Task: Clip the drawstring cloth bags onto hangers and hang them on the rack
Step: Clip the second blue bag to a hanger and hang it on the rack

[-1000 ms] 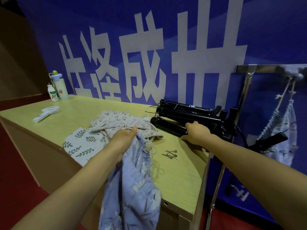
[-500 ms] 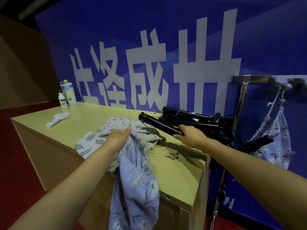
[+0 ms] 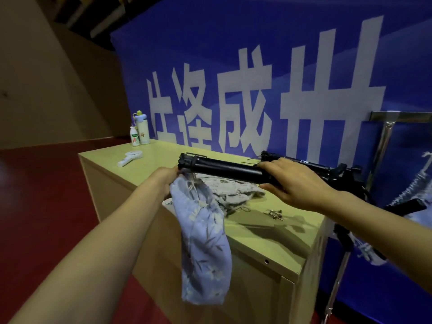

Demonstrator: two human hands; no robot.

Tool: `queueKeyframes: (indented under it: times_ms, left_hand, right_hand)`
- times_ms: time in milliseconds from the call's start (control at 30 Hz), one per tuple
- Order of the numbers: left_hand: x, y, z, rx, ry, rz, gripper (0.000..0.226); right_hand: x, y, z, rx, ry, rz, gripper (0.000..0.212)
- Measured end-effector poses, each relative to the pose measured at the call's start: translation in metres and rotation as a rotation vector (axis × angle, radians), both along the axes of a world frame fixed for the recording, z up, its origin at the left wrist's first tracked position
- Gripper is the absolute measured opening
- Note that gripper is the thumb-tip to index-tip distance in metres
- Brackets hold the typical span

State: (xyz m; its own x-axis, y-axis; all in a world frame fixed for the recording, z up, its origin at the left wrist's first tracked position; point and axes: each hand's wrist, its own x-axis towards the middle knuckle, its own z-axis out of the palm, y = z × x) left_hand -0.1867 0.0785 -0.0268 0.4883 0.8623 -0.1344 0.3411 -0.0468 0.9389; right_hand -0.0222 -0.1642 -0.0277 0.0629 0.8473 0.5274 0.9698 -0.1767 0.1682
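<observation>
The left hand (image 3: pixel 163 181) is gripping the gathered top of a blue floral drawstring bag (image 3: pixel 203 242), fingers curled tight round the cloth. The bag is hanging from that fist, over the near edge of the table (image 3: pixel 268 235) and down in front of its side panel. The fist is sitting just beside the left end of a folded black tripod (image 3: pixel 224 170); whether it is touching the tripod, I cannot tell.

The right hand (image 3: pixel 294 183) is clasping 1 thick tube of the tripod, fingers wrapping over the top and thumb pressing underneath. The tube is lying roughly level, raised above the tabletop and casting a shadow on it.

Under the tube, a heap of pale patterned bags (image 3: pixel 231 190) is lying crumpled on the table. Just to the right of the heap, a small cluster of metal clips (image 3: pixel 275 213) is resting on the bare wood.

Farther left, a white handheld fan (image 3: pixel 129 157) is lying flat. At the far left corner, 2 bottles (image 3: pixel 140 132) are standing upright, side by side.

To the right of the table, the chrome rack (image 3: pixel 383 141) is standing against a blue banner (image 3: pixel 257 66) bearing large white characters. Something pale is hanging beside the rack's upright at the frame's edge, too blurred to identify.
</observation>
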Motion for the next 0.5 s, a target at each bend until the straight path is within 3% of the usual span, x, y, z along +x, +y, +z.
queueKeyframes:
  times_ms: [167, 300, 433, 500]
  left_hand:
    - [-0.024, 0.004, 0.012, -0.045, 0.016, -0.036, 0.031]
    - [-0.035, 0.012, 0.019, -0.095, 0.113, -0.118, 0.041]
    - [-0.031, 0.002, 0.025, 0.233, 0.286, -0.048, 0.038]
    - [-0.025, -0.009, 0.024, 0.305, 0.297, -0.08, 0.039]
  right_hand:
    - [-0.019, -0.002, 0.008, 0.046, -0.312, 0.083, 0.046]
    - [-0.028, 0.0, 0.015, -0.004, -0.418, 0.115, 0.045]
    - [-0.037, 0.005, 0.014, -0.061, -0.5, 0.078, 0.048]
    - [-0.047, 0.009, 0.011, -0.077, -0.517, 0.08, 0.048]
